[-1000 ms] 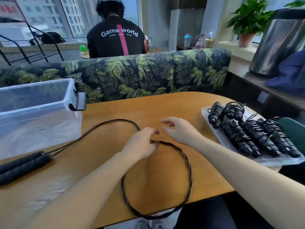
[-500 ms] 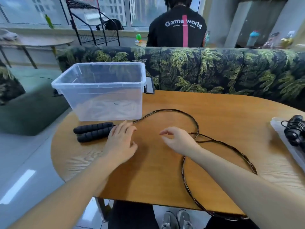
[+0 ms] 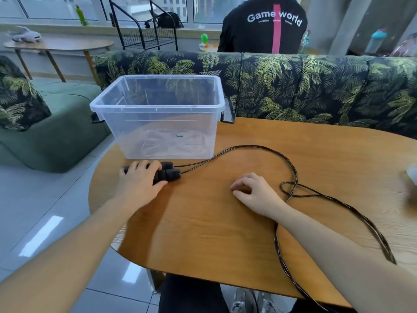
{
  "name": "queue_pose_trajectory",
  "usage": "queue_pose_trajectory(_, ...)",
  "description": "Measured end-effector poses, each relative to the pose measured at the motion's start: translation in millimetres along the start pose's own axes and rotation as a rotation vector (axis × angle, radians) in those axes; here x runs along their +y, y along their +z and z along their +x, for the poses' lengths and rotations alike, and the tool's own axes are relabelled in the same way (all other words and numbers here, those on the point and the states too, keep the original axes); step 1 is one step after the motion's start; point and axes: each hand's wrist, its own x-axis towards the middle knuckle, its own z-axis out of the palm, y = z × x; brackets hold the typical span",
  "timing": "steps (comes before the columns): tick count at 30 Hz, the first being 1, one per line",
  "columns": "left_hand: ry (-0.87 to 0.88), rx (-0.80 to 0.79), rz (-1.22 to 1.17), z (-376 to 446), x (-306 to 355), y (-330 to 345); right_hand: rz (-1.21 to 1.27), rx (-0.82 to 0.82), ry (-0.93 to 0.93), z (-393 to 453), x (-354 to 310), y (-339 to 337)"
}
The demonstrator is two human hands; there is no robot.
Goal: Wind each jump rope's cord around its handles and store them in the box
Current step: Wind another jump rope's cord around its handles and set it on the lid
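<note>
Two black foam handles [image 3: 170, 173] of a jump rope lie side by side on the wooden table [image 3: 216, 227], just in front of the clear plastic box [image 3: 158, 106]. My left hand [image 3: 138, 180] lies over the handles, fingers wrapped across them and thumb on the near side. The black cord [image 3: 290, 168] runs right from the handles, arcs round, crosses itself in a small loop and trails off the table's near edge. My right hand [image 3: 256, 193] rests on the table left of that loop, fingers loosely curled, holding nothing. Nothing is in the box.
The box has black latches at its ends and stands at the table's far left. A leaf-patterned sofa back [image 3: 316, 86] runs behind the table; a person in a black shirt [image 3: 266, 26] sits beyond it. A blurred pale tray edge [image 3: 412, 175] shows at far right.
My view has swung left, putting the tray of wound ropes almost out of frame. My left hand moved from the cord loop over to the handles and closed on them. My right hand stayed near the loop.
</note>
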Motion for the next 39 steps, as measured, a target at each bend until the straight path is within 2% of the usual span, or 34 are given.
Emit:
queue_pose_trajectory(5,0.138,-0.053,-0.003,-7.4,3.9,-2.4,0.046,-0.05,-0.001,2.1,4.0,-5.0)
queue_pose_trajectory(9,0.278,-0.057,-0.075,-23.8,26.0,-2.6,0.014,-0.024,-0.102,-12.0,0.7,-4.0)
queue_pose_trajectory(13,0.405,-0.05,-0.097,-38.4,58.5,0.2,-0.241,-0.04,-0.25,-27.1,-8.8,-6.5)
queue_pose_trajectory(18,0.491,-0.061,-0.141,-60.3,106.9,6.8,-0.519,-0.145,-0.278,-41.4,-5.0,-22.4)
queue_pose_trajectory(22,0.491,-0.09,-0.232,-69.3,132.5,2.6,-0.414,-0.13,-0.257,-58.9,11.6,-43.3)
queue_pose_trajectory(24,0.471,-0.13,-0.325,-73.3,144.6,-5.3,-0.297,-0.119,-0.231,-67.9,14.9,-54.3)
queue_pose_trajectory(27,0.497,-0.155,-0.334,-75.3,157.1,-13.2,-0.104,-0.112,-0.144,-80.6,15.0,-73.5)
queue_pose_trajectory(36,0.557,-0.198,-0.359,-78.5,186.1,-20.7,0.121,-0.107,-0.108,-111.9,24.4,-123.7)
queue_pose_trajectory(39,0.582,-0.18,-0.347,-80.0,190.9,-21.8,0.107,-0.11,-0.123,-123.4,26.1,-133.2)
